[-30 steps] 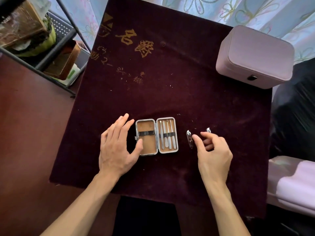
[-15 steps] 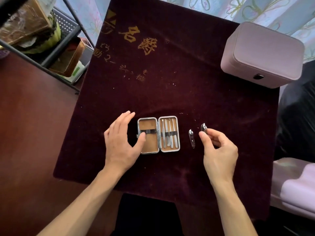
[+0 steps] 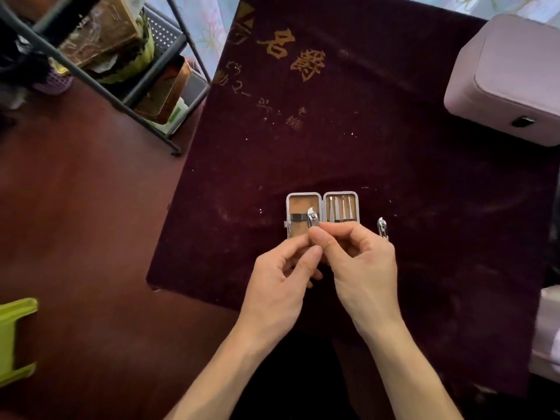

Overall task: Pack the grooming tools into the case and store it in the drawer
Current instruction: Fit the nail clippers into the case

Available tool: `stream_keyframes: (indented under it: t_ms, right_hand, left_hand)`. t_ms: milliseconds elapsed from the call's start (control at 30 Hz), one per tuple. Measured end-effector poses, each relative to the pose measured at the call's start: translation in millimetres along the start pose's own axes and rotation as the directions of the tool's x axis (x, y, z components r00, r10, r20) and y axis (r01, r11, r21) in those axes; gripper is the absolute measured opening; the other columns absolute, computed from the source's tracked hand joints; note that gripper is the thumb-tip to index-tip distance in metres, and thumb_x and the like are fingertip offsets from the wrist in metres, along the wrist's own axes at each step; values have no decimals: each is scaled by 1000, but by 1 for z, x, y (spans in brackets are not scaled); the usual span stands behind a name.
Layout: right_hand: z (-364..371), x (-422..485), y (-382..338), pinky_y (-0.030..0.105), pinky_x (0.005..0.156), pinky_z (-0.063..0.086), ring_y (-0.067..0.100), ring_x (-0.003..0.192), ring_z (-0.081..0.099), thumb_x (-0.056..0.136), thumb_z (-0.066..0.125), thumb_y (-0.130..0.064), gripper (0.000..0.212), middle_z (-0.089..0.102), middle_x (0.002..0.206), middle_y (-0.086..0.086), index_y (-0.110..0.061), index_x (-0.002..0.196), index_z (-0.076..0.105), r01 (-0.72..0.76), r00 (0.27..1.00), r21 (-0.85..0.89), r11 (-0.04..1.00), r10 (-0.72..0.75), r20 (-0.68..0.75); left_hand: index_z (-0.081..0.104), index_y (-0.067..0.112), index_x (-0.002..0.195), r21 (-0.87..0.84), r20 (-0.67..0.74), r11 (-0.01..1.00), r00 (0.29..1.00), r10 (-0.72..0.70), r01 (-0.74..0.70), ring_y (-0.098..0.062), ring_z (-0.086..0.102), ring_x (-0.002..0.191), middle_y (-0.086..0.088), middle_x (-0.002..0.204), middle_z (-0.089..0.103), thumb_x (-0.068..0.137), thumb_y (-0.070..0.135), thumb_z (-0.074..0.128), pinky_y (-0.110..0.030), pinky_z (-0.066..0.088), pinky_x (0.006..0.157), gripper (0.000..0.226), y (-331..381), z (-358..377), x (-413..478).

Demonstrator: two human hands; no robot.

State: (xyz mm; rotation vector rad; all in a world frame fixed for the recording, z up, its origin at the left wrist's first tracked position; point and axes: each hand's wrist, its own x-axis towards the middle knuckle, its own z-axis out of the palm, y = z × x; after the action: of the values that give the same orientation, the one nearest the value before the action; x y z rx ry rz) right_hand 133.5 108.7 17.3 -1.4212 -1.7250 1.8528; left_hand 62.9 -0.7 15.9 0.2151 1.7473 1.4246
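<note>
Both hands meet over the open case (image 3: 304, 204) on the counter (image 3: 394, 165). The right hand (image 3: 360, 262) pinches a small nail clipper (image 3: 312, 218) above the left half. The left hand (image 3: 280, 277) seems to pinch it too. Another clipper (image 3: 382, 227) lies just right.

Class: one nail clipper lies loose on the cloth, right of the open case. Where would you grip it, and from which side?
Probably pinch the loose clipper across its narrow sides near mid-length, coming from above. It lies flat and slim on the cloth, long axis pointing away, with bare cloth on its right; the right hand is closest.
</note>
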Motion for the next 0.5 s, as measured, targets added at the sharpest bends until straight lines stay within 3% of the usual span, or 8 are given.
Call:
stream_keyframes:
  t_ms: [133, 267, 367, 433, 500]
  right_hand:
    - [4, 4, 1, 20, 70, 60, 7, 77, 78, 95, 80, -31, 10, 81, 83, -13, -31, 85, 78, 79, 993, -168, 983, -64, 94]
    - [5, 9, 1, 31, 73, 63, 6, 75, 77, 98, 77, -31, 12, 80, 82, -12, -30, 88, 71, 141, 980, -287, 947, -92, 178]
    - [2, 13, -2, 30, 70, 61, 4, 67, 74, 96, 80, -24, 14, 80, 76, -5, -30, 99, 67, 74, 983, -171, 982, -43, 180]
    - [-2, 16, -6, 19, 64, 57, 1, 66, 72, 96, 80, -21, 10, 80, 75, -3, -28, 101, 75, 21, 975, -68, 997, -5, 221]
    - [-3, 17, -11, 14, 68, 56, 0, 76, 75, 96, 79, -20, 10, 83, 83, -4, -26, 101, 85, 4, 955, 3, 1000, -5, 297]
  left_hand:
    - [77, 30, 109, 27, -88, 1000, 996, -2, 4, -3, 67, 76, 5, 88, 76, 103, 15, 60, -19, 55, 70, 24, 0, -10, 0]
    - [77, 32, 106, 165, -141, 986, 989, 50, -26, -2, 68, 73, 9, 90, 77, 101, 19, 62, -18, 55, 70, 20, -5, -17, 6]
    - [76, 27, 109, 308, -188, 950, 976, 109, -47, -5, 68, 78, 12, 90, 75, 100, 22, 63, -26, 59, 73, 16, -12, -20, 10]
    - [75, 25, 109, 342, -203, 938, 971, 123, -47, -4, 68, 80, 13, 90, 74, 100, 23, 63, -25, 58, 73, 16, -15, -20, 11]
    - [75, 26, 109, 323, -208, 946, 972, 113, -41, -5, 69, 79, 15, 88, 74, 100, 24, 63, -22, 58, 72, 15, -18, -19, 12]
